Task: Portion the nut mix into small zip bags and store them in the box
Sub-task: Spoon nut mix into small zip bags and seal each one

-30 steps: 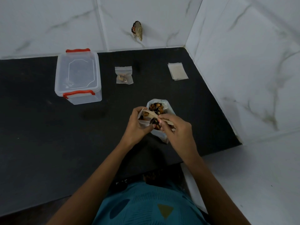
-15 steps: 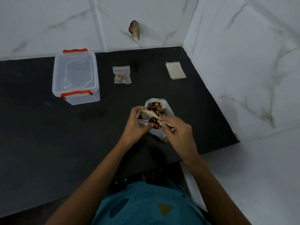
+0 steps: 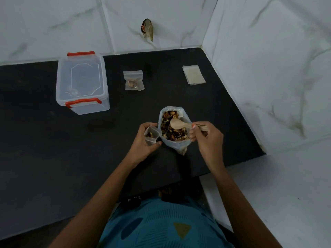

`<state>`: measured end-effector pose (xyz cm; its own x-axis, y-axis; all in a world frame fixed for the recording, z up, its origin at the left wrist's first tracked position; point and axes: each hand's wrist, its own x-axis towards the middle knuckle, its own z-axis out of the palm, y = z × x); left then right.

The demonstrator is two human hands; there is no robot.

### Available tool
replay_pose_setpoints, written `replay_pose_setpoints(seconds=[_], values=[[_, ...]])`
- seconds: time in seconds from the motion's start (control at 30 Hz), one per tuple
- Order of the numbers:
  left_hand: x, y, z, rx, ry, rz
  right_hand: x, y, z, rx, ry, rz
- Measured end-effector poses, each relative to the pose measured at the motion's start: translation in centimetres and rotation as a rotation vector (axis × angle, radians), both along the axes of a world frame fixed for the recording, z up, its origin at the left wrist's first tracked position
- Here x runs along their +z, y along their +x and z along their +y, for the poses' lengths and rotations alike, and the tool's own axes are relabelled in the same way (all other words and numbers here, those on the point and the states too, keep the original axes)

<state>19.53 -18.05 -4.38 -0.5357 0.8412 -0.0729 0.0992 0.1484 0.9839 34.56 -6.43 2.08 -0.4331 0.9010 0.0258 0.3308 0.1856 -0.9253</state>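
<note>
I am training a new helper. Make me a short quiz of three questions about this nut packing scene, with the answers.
1. True or false: the box has its lid on.
2. Which hand holds the wooden spoon?
3. Where do the empty zip bags lie: A) beside the box, B) near the right wall, C) inside the box?

Key: 1. True. 2. The right hand; the left hand holds a small zip bag. 3. B.

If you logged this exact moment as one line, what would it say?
left hand: holds small clear zip bag | right hand: wooden spoon over nut mix in big plastic bag | lidded clear box: shut
</note>
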Motion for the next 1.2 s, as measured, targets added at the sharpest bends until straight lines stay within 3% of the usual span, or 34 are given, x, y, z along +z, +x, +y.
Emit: replay_pose_setpoints(seconds=[0.2, 0.6, 1.0, 1.2], values=[[-1.0, 0.1, -0.4, -0.057, -0.051, -0.060, -2.2, -0.5, -1.0, 0.113, 0.126, -0.233], [-1.7, 0.2, 0.2, -0.083, -0.046, -0.116, -1.0, -1.1, -0.9, 0.216, 0.106, -0.351], [-1.6, 0.1, 0.2, -0.108, -0.052, -0.157, -2.9, -1.2, 0.5, -0.118, -0.466, -0.020], [-1.4, 0.1, 0.3, -0.122, -0.051, -0.169, -3.3, -1.8, 0.0, -0.227, -0.555, 0.092]])
